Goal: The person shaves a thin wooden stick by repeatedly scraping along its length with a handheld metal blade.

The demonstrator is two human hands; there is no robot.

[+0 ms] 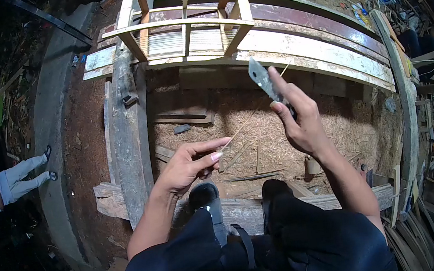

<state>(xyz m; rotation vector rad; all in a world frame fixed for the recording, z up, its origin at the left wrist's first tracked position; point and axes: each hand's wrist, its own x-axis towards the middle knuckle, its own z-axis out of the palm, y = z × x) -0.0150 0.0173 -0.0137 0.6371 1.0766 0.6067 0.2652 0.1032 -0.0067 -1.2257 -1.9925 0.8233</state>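
My left hand [193, 165] pinches the near end of a thin wooden stick [245, 123] between thumb and fingers. The stick slants up to the right and passes behind my right hand and the blade. My right hand [299, 117] is closed round a broad-bladed knife [261, 78], its index finger laid along the blade. A dark spot or hole shows near the blade's tip, which points up and away; the handle is mostly hidden in my palm. Beyond both hands, a wooden frame [181, 23] strung with several thin rods stands on the planks.
Long planks [314, 47] span the far side, between a thick left beam [129, 146] and a right beam [406, 107]. Wood shavings [248, 126] and offcuts cover the ground between them. A person [14, 184] is at the far left. Stacked wood strips [417, 243] lie lower right.
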